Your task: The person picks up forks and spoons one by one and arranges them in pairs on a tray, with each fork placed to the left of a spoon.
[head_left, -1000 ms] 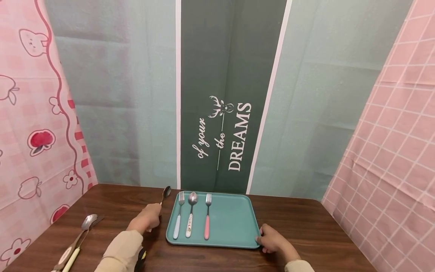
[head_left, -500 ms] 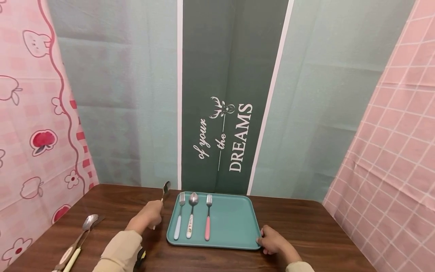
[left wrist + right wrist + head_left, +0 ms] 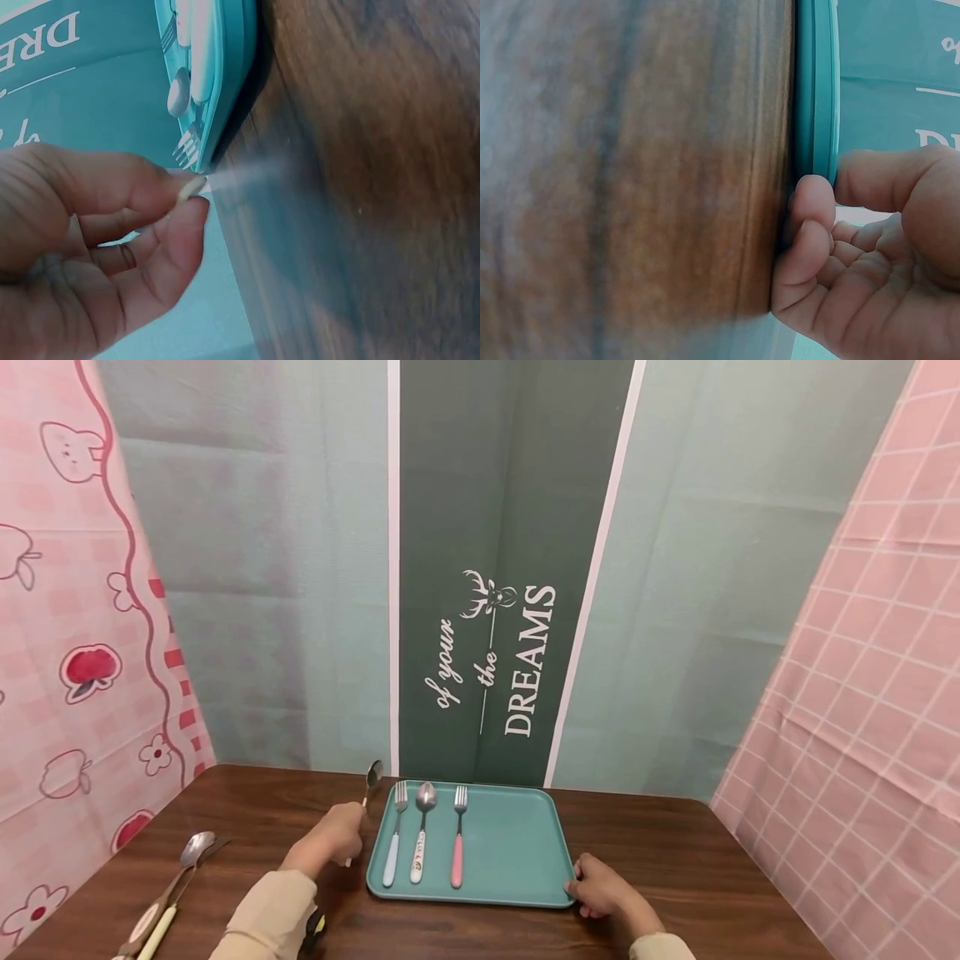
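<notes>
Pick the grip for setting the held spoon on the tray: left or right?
Left, I'd judge: the left grip holds the spoon just beside the left edge of the tray. The right grip pinches the tray's near right corner and would probably have to let go first.

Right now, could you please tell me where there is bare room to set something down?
There is room on the tray between the pink-handled fork and the right grip, and on the table right of that grip. The tray's left is crowded with the blue-handled fork and white-handled spoon.
</notes>
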{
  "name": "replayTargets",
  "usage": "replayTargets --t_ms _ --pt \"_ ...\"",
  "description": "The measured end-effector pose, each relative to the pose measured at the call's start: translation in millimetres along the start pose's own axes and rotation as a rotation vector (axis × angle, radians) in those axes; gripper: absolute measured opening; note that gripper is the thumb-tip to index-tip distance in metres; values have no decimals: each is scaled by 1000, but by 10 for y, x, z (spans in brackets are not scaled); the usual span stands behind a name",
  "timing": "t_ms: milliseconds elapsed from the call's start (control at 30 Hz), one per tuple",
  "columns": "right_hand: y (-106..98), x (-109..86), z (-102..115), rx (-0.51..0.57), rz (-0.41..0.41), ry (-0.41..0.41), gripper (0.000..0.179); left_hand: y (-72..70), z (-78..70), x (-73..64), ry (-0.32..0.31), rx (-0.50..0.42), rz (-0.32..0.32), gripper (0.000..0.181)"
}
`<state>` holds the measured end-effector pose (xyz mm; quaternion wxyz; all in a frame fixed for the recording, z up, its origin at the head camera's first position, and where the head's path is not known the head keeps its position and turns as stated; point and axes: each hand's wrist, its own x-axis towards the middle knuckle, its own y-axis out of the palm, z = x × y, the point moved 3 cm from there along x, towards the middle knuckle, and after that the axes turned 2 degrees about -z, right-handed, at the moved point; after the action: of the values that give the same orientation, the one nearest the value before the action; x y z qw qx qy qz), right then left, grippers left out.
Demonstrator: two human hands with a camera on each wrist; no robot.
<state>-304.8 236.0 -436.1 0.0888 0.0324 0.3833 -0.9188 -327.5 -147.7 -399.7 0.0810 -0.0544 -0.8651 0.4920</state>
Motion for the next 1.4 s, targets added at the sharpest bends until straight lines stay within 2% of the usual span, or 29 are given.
replayTargets --t_ms 167,367,467,600,800,1233,1400 --pt "0 -3 12 -12 -4 9 16 40 -64 12 43 -68 -10 25" --pt "-1 6 13 -19 -8 24 16 87 -148 56 80 -59 -39 19" --pt "0 12 6 -18 -7 21 16 123 -180 81 69 -89 -25 28" --pt "-3 19 5 -14 -7 12 16 195 -241 104 48 -181 6 40" --pt "-1 17 12 -4 -3 0 16 310 -337 115 109 -261 -29 42" --pt "-10 17 7 -17 -9 27 16 459 -515 183 219 -327 -59 40" --pt "-3 12 -9 -10 3 20 15 494 -564 182 204 -369 -35 39"
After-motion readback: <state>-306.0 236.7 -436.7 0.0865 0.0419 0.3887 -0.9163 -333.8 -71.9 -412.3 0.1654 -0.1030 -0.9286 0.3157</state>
